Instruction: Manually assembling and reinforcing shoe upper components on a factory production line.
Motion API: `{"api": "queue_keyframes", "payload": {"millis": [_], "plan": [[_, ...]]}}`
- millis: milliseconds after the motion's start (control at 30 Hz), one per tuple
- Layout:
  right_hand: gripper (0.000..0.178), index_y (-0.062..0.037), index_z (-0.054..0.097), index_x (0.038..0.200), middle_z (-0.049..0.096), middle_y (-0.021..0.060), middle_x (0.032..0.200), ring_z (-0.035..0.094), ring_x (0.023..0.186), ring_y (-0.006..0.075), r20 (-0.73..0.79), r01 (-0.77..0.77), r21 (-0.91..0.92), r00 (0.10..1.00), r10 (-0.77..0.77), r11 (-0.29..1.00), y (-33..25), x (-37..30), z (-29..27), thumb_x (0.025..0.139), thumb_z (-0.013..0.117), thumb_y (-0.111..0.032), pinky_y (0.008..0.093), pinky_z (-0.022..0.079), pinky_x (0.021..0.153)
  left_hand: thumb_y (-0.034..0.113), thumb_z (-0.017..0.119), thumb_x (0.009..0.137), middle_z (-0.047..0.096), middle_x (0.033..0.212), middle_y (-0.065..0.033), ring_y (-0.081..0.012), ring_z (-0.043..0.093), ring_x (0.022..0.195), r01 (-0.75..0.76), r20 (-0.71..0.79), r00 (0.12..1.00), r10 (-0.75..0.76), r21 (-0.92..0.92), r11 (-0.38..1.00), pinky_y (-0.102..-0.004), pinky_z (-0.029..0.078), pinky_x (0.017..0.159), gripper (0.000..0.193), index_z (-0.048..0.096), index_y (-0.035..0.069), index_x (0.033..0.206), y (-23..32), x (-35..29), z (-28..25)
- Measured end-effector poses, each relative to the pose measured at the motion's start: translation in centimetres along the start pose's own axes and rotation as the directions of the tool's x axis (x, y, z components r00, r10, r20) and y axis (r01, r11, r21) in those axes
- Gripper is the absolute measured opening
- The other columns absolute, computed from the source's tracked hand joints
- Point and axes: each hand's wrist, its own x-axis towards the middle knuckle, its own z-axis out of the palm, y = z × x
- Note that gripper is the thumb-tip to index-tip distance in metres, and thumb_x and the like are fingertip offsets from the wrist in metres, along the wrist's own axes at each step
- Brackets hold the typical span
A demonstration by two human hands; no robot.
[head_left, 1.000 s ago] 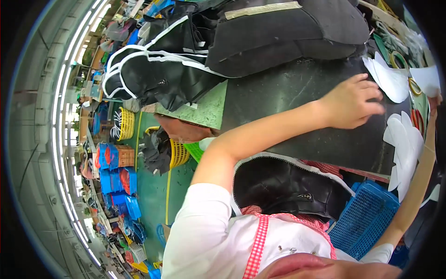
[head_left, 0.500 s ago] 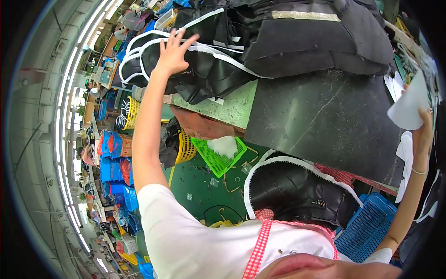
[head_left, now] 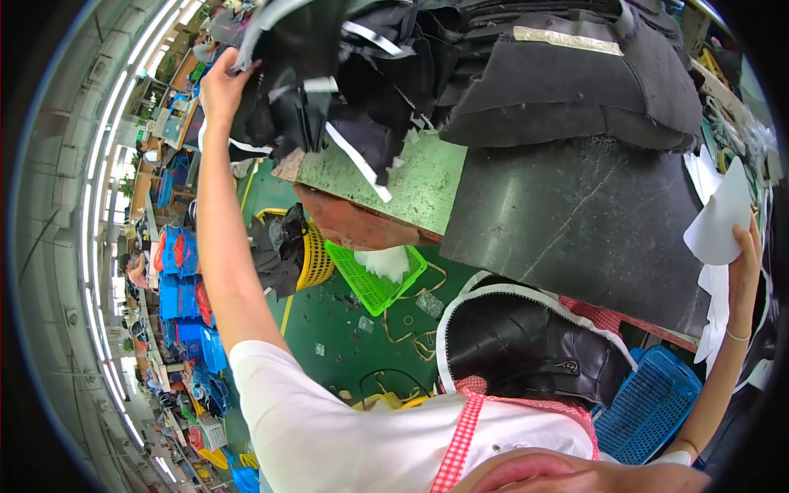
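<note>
At the far left of the table, my left hand [head_left: 220, 92] is closed on the edge of a black leather-like shoe upper [head_left: 300, 49] with white edging. This upper is lifted and blurred, its lower end hanging over more black pieces. Over on the right, my right hand [head_left: 746, 259] pinches a thin white sheet piece [head_left: 722, 220] with a rounded edge. Another black upper with white edging [head_left: 526, 341] lies in front of my body, against the table edge. A stack of dark grey pieces [head_left: 551, 94] with a pale strip on top sits at the back.
A dark board [head_left: 567, 222] covers part of the green tabletop [head_left: 427, 177]. White pieces [head_left: 713, 304] hang at the right edge. Below are a green basket [head_left: 374, 296], a yellow basket [head_left: 316, 259] with dark scraps, and a blue basket [head_left: 649, 407]. Cord lies on the floor.
My left hand, spread over the uppers before, has moved left and gripped one, raising it off the others. My right hand and its white sheet have shifted slightly down.
</note>
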Motion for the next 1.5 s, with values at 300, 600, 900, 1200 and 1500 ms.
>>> {"api": "queue_keyframes", "payload": {"millis": [300, 600, 900, 1200, 1500], "plan": [[0.055, 0.0014, 0.048, 0.141, 0.059, 0.0065, 0.126, 0.055, 0.116, 0.0142, 0.308, -0.044, 0.003, 0.95, 0.041, 0.999, -5.2, -1.8, 12.1, 0.091, 0.058, -0.017, 0.0289, 0.04, 0.102, 0.007, 0.059, 0.082, 0.064, 0.103, -0.0087, -0.0303, 0.066, 0.086, -0.161, -0.015, 0.986, 0.169, 0.23, 0.96, -0.0434, 0.05, 0.071, 0.012, 0.062, 0.011, 0.093, 14.7, -15.8, 12.5], [0.059, -0.0003, 0.043, 0.144, 0.056, 0.0101, 0.133, 0.054, 0.121, 0.0193, 0.287, -0.066, -0.023, 0.955, 0.07, 0.998, -4.5, -3.6, 11.9, 0.09, 0.063, -0.012, 0.0334, 0.039, 0.105, 0.013, 0.066, 0.079, 0.06, 0.127, -0.0112, -0.0351, 0.064, 0.103, -0.025, 0.297, 0.953, 0.06, -0.121, 0.992, -0.0425, 0.053, 0.089, 0.035, 0.062, 0.012, 0.113, 15.3, -13.5, 7.1], [0.034, 0.0035, 0.055, 0.119, 0.055, -0.0014, 0.101, 0.052, 0.096, 0.0066, 0.471, -0.083, 0.052, 0.881, 0.048, 0.995, -7.8, -4.7, 13.1, 0.086, 0.059, -0.003, 0.0227, 0.042, 0.086, 0.001, 0.057, 0.075, 0.051, 0.138, -0.0189, -0.0373, 0.051, 0.127, -0.074, -0.058, 0.996, 0.074, -0.004, 0.997, -0.0412, 0.043, 0.104, 0.07, 0.04, 0.01, 0.142, 2.7, 4.2, 10.8], [0.048, 0.0064, 0.055, 0.127, 0.064, 0.0063, 0.109, 0.059, 0.102, 0.0136, 0.583, -0.174, 0.041, 0.804, 0.118, 0.984, -9.2, -6.0, 13.4, 0.08, 0.056, -0.008, 0.028, 0.046, 0.093, 0.021, 0.07, 0.074, 0.045, 0.147, -0.0115, -0.0328, 0.035, 0.142, 0.024, 0.58, 0.734, -0.354, 0.498, 0.867, -0.0705, 0.017, 0.113, 0.083, 0.036, 0.038, 0.149, 4.9, 6.3, 13.2], [0.05, 0.0053, 0.054, 0.128, 0.063, 0.0058, 0.11, 0.058, 0.102, 0.013, 0.515, -0.241, 0.044, 0.837, 0.185, 0.97, -8.3, -6.5, 13.8, 0.08, 0.056, -0.009, 0.0277, 0.045, 0.093, 0.012, 0.076, 0.069, 0.063, 0.083, -0.0067, -0.0297, 0.064, 0.081, -0.451, 0.073, 0.892, 0.447, 0.234, 0.861, -0.0432, 0.048, 0.07, 0.031, 0.066, 0.014, 0.098, 8.6, -0.9, 5.2]]}}
